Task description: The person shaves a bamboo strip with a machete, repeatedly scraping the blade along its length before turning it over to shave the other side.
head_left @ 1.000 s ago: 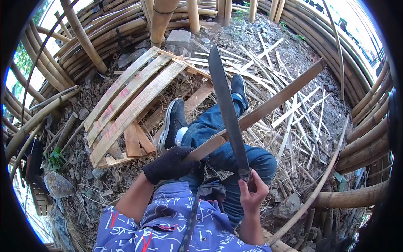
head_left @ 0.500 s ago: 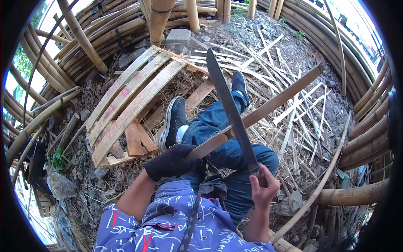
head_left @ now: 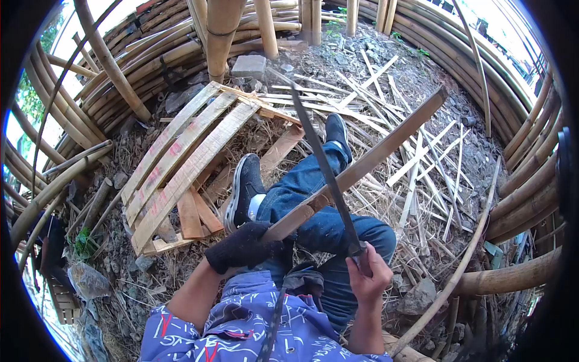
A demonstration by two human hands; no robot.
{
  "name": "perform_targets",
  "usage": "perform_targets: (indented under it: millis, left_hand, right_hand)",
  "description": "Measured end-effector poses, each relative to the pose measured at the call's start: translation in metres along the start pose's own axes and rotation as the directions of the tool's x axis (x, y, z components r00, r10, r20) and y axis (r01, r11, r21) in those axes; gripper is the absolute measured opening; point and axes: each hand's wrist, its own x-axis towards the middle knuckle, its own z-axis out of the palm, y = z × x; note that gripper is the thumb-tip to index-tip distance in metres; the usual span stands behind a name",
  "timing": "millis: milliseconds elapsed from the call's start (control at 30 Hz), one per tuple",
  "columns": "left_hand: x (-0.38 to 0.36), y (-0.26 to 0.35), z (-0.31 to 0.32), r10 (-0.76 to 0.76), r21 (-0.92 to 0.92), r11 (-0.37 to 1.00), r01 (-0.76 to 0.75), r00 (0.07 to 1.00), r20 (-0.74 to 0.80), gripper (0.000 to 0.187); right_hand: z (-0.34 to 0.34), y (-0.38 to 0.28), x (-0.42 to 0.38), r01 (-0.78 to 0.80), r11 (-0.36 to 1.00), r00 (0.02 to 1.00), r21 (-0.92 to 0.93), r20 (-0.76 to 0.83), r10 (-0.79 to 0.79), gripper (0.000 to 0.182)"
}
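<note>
My left hand (head_left: 242, 248), in a black knitted glove, is closed around the near end of a long flat bamboo strip (head_left: 389, 143). The strip slants up and to the right across my legs. In my bare right hand (head_left: 370, 275) is the handle of a machete (head_left: 318, 142), its long dark blade pointing up and to the left. Seen nearly edge-on, the blade crosses over the strip about a third of the way from the glove. Both knees are bent beneath, in blue jeans (head_left: 356, 241).
A slatted wooden pallet (head_left: 181, 148) leans on the ground at the left. Thin split strips (head_left: 416, 160) lie scattered ahead and to the right. Stacked bamboo poles (head_left: 482, 102) and upright posts (head_left: 223, 36) ring the spot. A grey block (head_left: 249, 66) sits near one post.
The machete has rolled in my right hand, so its blade now shows narrower. The bamboo strip's far end has shifted slightly left, and the view has moved a little.
</note>
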Motion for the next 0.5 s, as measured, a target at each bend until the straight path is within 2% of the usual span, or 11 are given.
perform_targets:
  millis: [133,200,267,333,367,400,433,500]
  left_hand:
    - [0.000,0.003,0.003,0.025,-0.021,0.999,-0.025,1.000,-0.014,0.024]
    - [0.001,0.002,0.005,0.043,0.029,0.999,-0.042,0.999,-0.016,0.023]
    - [0.001,0.004,0.008,0.062,0.025,0.998,-0.062,0.998,-0.021,0.022]
    - [0.004,0.009,0.010,0.089,0.030,0.996,-0.089,0.996,-0.021,0.021]
    - [0.004,0.010,0.011,0.049,0.027,0.998,-0.048,0.998,-0.028,0.021]
    - [0.004,0.011,0.011,0.009,0.028,1.000,-0.008,0.999,-0.035,0.021]
    - [0.004,0.008,0.010,0.011,0.035,0.999,-0.010,1.000,-0.028,0.021]
    - [0.003,0.000,0.010,0.186,0.121,0.977,-0.175,0.979,-0.088,0.020]
  right_hand:
    - [-0.015,0.014,0.019,0.096,0.989,0.995,-0.117,-0.013,-0.098,0.043]
    - [-0.011,0.027,0.018,-0.030,1.000,0.992,-0.004,-0.125,0.030,0.042]
    - [-0.007,0.020,0.017,-0.046,0.999,0.988,0.007,-0.147,0.046,0.041]
    - [-0.008,0.001,0.012,-0.269,0.959,0.963,0.084,0.033,0.268,0.040]
    - [0.003,0.008,0.003,-0.123,0.984,0.991,0.131,-0.040,0.129,0.044]
    - [0.001,0.008,0.005,-0.124,0.984,0.990,0.128,-0.049,0.131,0.044]
    - [-0.002,0.009,0.008,-0.062,0.997,0.996,0.037,-0.067,0.065,0.043]
    - [-0.012,0.006,0.022,0.090,0.987,0.986,-0.134,-0.124,-0.107,0.042]
